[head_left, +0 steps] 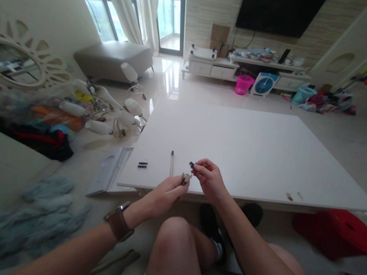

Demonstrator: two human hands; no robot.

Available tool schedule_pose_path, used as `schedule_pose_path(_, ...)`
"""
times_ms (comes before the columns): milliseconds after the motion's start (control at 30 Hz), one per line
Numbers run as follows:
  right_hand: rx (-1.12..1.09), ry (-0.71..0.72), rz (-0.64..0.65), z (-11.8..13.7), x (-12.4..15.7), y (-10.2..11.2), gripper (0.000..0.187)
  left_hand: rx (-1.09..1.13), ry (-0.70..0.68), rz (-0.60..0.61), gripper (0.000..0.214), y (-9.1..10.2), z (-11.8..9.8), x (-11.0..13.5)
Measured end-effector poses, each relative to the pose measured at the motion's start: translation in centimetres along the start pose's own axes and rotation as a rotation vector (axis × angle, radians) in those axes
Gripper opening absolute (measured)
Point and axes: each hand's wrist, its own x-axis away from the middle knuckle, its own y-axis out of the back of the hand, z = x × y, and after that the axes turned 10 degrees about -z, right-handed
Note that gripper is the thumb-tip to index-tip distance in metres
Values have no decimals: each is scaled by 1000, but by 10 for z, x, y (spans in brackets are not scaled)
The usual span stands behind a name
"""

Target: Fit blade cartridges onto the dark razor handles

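Note:
Close to the front edge of the white table (241, 147), my left hand (168, 192) is closed around a small silvery metal piece (186, 177) of a kind too small to tell. Just right of it, my right hand (210, 179) pinches a small black piece (192, 165) between thumb and fingertips. The two held pieces are near each other but apart. Beyond my left hand lies a thin pale stick with a dark tip (172, 158). Short black strips (142, 165) lie side by side further left on the tabletop.
Two tiny items, one brownish (289, 196), lie near the table's front right edge. An open white box (105, 173) is on the floor at left, below a chandelier (120, 112). A red stool (337, 231) stands at lower right. My knees are below the table edge.

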Motion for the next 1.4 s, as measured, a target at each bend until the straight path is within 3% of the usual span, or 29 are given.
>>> schedule_pose_path(233,60,63,12,-5,-2,0,23,-109,-1,-3,42,-3,6,0)
schedule_pose_path(433,42,125,-2,-6,-4,2,28,-77,25,-26,49,-6,15,-2)
schedule_pose_path(667,48,67,22,-4,-2,2,35,-80,-58,-74,41,-4,22,-6)
schedule_pose_path(933,29,-14,24,0,3,2,21,-1,16,-118,45,-3,20,-9)
schedule_pose_path(1400,-18,-62,214,1,9,-3,18,276,65,-112,50,-5,11,-8)
